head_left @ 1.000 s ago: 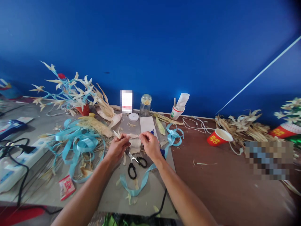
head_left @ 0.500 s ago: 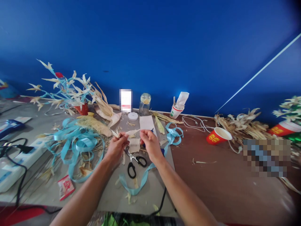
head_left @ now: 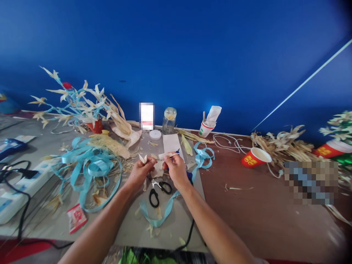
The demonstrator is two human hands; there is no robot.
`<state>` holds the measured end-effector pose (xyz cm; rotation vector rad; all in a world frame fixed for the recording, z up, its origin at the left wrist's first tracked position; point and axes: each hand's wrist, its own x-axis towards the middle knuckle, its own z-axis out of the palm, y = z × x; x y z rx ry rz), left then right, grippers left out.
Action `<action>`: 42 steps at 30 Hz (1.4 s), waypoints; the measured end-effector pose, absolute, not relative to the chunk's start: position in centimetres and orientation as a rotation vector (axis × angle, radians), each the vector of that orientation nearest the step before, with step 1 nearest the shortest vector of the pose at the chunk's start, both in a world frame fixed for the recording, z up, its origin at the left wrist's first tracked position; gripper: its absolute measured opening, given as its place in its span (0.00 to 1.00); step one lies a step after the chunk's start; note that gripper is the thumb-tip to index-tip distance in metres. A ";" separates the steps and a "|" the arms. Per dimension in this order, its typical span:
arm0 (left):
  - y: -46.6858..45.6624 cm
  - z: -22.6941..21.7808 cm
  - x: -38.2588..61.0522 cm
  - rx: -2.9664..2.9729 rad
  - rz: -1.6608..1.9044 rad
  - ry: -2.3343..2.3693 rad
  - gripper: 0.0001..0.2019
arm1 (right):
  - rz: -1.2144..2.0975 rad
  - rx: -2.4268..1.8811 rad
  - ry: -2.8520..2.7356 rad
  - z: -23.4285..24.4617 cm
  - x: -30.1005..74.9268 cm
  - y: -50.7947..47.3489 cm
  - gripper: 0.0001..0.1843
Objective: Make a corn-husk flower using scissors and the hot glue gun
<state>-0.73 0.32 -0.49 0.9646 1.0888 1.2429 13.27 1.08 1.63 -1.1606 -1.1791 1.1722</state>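
Over the middle of the grey board, my left hand (head_left: 143,171) pinches a pale corn husk piece (head_left: 142,158), its pointed tips sticking up above the fingers. Close by on the right, my right hand (head_left: 176,171) is closed on a whitish husk strip (head_left: 166,155) lying across its fingertips. A narrow gap separates the two hands. Just below them lie scissors (head_left: 157,187) with black handles, their blade tips partly hidden by my left hand. Blue ribbon (head_left: 158,222) curls on the board nearer to me. A white paper sheet (head_left: 170,142) lies beyond my right hand.
Blue ribbon loops (head_left: 96,168) and a potted husk-flower branch (head_left: 95,126) occupy the left, near a power strip (head_left: 24,194). At the back stand a glass jar (head_left: 169,123) and a white cup (head_left: 206,129). A red paper cup (head_left: 255,157) and husk pile (head_left: 288,145) are right.
My hands have shifted slightly. The husk strip that stretched between them now lies across my right fingertips, while pointed husk tips stand up from my left hand.
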 end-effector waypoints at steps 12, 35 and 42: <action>0.2 0.1 -0.8 1.064 1.150 1.088 0.15 | 1.349 -1.031 -1.403 0.4 13.7 1.5 0.09; 0.4 -0.7 -0.9 0.883 1.216 1.018 0.13 | 1.400 -1.043 -1.390 -0.1 13.5 1.2 0.13; 0.3 -0.6 -0.8 0.996 1.212 1.047 0.11 | 1.299 -1.072 -1.450 0.7 13.5 0.9 0.12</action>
